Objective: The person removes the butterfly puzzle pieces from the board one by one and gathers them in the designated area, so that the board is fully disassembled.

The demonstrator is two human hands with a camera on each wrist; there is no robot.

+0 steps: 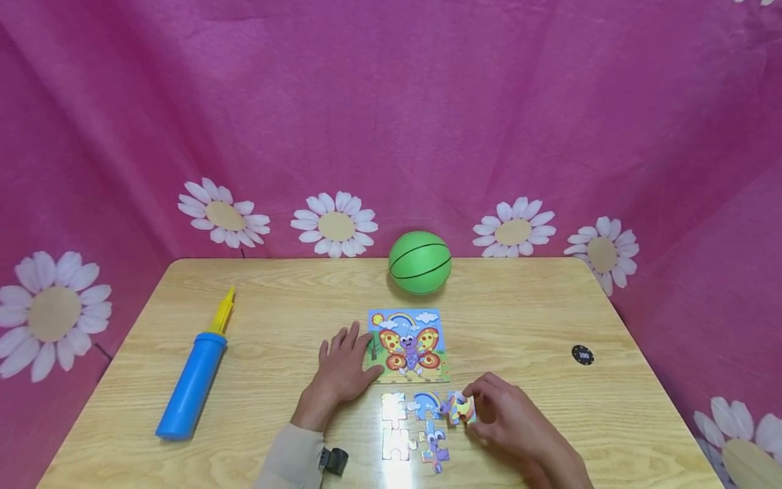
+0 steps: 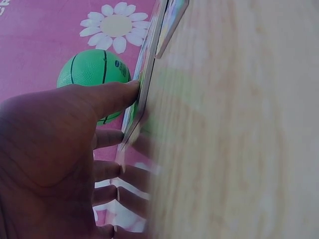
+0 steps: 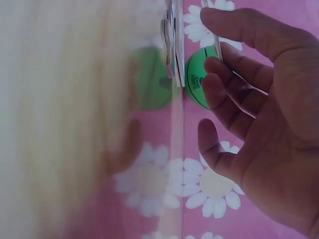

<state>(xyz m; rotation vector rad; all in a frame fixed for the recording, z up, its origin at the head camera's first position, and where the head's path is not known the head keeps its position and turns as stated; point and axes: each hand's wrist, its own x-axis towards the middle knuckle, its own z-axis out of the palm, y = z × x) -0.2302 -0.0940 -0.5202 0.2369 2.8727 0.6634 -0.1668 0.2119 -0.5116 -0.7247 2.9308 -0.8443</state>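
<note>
My right hand (image 1: 504,414) pinches a colourful jigsaw piece (image 1: 462,409) between thumb and fingers. In the right wrist view that piece (image 3: 218,42) shows as a thin edge, lifted off the tabletop. Beside it lie a rainbow piece (image 1: 427,405) and, lower, a purple piece (image 1: 434,449). Two glare-whitened pieces (image 1: 394,408) sit at the left of this group. Fingers spread, my left hand (image 1: 342,370) rests on the table, its thumb and forefinger at the left edge of the butterfly picture board (image 1: 440,373). The thumb (image 2: 117,97) touches the board's edge in the left wrist view.
A green ball (image 1: 420,263) stands at the table's back edge, behind the board. On the left lies a blue and yellow hand pump (image 1: 194,384). A black chip (image 1: 583,354) marked 100 is at the right. Pink flowered cloth (image 1: 391,122) surrounds the wooden table (image 1: 519,312).
</note>
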